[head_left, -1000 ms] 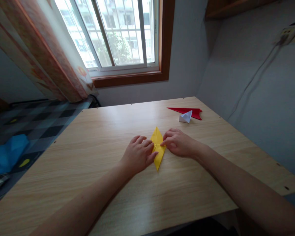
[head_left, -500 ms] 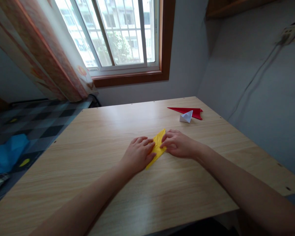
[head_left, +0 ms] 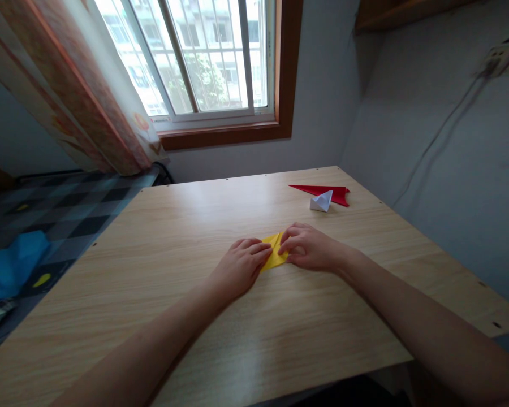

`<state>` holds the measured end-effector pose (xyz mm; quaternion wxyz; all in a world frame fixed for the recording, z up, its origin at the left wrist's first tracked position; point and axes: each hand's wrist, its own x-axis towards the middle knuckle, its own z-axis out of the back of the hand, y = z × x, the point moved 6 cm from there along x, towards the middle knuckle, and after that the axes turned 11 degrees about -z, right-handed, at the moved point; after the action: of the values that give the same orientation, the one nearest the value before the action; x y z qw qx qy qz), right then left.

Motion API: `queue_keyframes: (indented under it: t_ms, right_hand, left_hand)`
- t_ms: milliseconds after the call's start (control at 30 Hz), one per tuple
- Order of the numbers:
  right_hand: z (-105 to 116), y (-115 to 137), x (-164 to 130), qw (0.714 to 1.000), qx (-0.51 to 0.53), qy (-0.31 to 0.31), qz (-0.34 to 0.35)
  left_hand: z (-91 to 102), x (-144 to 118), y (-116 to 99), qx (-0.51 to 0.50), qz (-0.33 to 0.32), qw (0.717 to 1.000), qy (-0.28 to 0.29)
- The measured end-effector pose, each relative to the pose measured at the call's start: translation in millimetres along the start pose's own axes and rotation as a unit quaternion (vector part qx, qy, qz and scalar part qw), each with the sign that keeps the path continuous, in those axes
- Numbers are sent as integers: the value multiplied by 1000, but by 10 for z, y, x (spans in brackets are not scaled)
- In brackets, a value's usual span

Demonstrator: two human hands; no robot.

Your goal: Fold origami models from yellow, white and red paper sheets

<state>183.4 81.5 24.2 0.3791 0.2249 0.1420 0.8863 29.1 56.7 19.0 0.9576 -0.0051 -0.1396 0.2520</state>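
A folded yellow paper (head_left: 275, 255) lies flat on the wooden table (head_left: 186, 226), mostly covered by my hands. My left hand (head_left: 237, 268) rests palm down on its left part, fingertips pressing the paper. My right hand (head_left: 309, 247) presses on its right part, with the fingertips meeting the left hand's over the middle. Only a small yellow patch shows between the two hands.
A red folded paper (head_left: 326, 192) and a small white folded paper shape (head_left: 321, 201) lie at the far right of the table. A window with a curtain (head_left: 89, 96) stands behind the table. A bed with a blue cloth (head_left: 8, 265) is to the left.
The yellow paper turned from pointing toward and away from me to lying crosswise under my hands. Less of it shows now; both hands stayed pressed on it.
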Motion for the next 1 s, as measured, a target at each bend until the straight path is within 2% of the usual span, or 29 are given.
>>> queue_keyframes:
  t_ms: [233, 467, 700, 800, 1000]
  right_hand:
    - [4, 52, -2, 1000, -6, -6, 14]
    - [-5, 41, 5, 1000, -16, -8, 16]
    - [-19, 41, 15, 1000, -23, -1, 18]
    - [-29, 49, 21, 1000, -25, -5, 17]
    - [-48, 34, 28, 1000, -24, -14, 2]
  left_hand:
    - [-46, 0, 83, -32, -20, 999, -1]
    - [-31, 17, 91, -27, -31, 999, -28]
    - [15, 33, 53, -40, -15, 999, -24]
    - [2, 38, 49, -36, -9, 999, -9]
    - [-38, 33, 64, -32, -4, 999, -20]
